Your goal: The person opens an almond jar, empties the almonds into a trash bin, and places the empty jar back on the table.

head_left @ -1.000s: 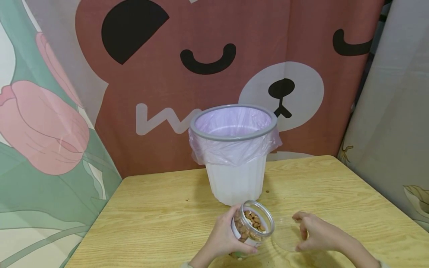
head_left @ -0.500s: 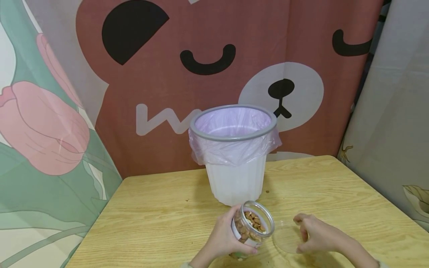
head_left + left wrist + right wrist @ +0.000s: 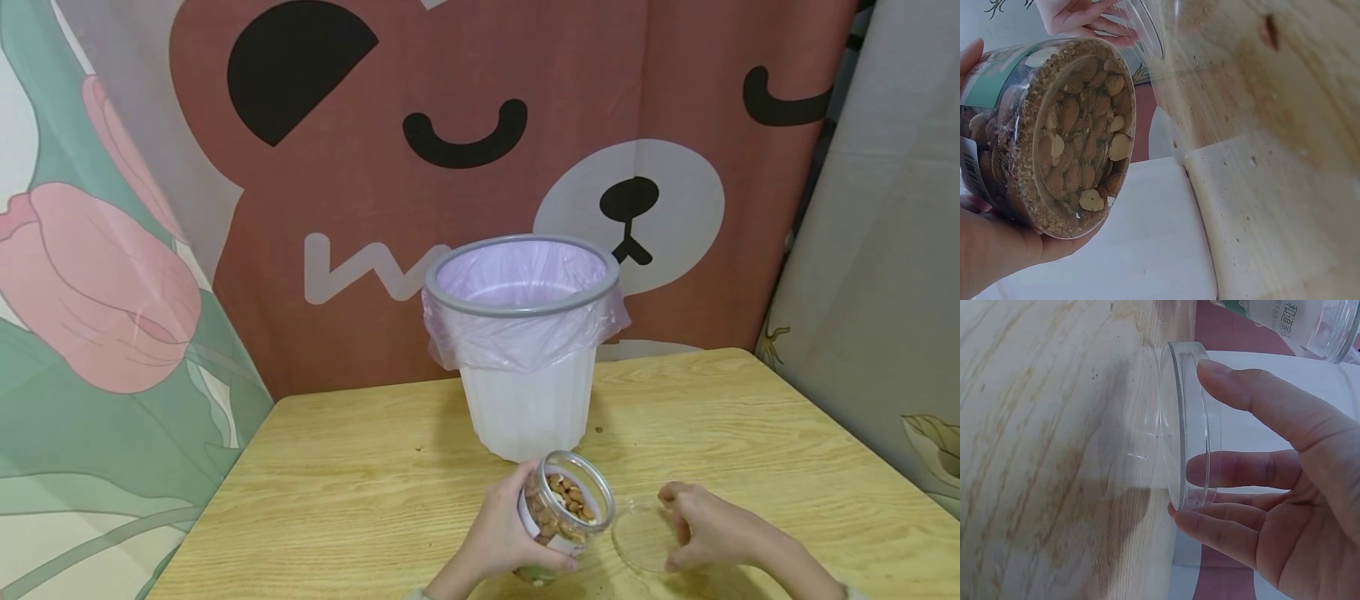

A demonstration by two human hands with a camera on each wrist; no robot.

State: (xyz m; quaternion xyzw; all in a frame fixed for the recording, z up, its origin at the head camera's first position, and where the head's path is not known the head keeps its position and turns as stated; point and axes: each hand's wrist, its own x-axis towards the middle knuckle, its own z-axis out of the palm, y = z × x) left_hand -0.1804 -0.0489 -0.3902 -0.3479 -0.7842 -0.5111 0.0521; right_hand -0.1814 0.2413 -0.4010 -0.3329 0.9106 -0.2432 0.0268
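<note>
My left hand (image 3: pixel 495 529) grips a clear plastic jar (image 3: pixel 557 532), its uncovered mouth tilted toward the right. Brown almonds (image 3: pixel 570 497) fill much of it, a few pale ones among them. In the left wrist view, the jar's base (image 3: pixel 1082 140) faces the camera, with almonds and fine crumbs against the plastic. A round, clear lid (image 3: pixel 641 537) is pinched at its edge by my right hand (image 3: pixel 708 529), thumb on one side and fingers on the other. The right wrist view has the lid (image 3: pixel 1179 425) close over the wooden tabletop, its flat face toward the wood.
Behind the jar stands a white bin (image 3: pixel 528 408) with a grey rim and a pale purple bag (image 3: pixel 525 337) folded over it. The wooden table (image 3: pixel 337 500) bears small dark specks. A bear-printed curtain (image 3: pixel 360 183) hangs behind, with more printed cloth at both sides.
My right hand has lowered slightly toward the table and toward me with the lid. The left hand and jar have barely moved.
</note>
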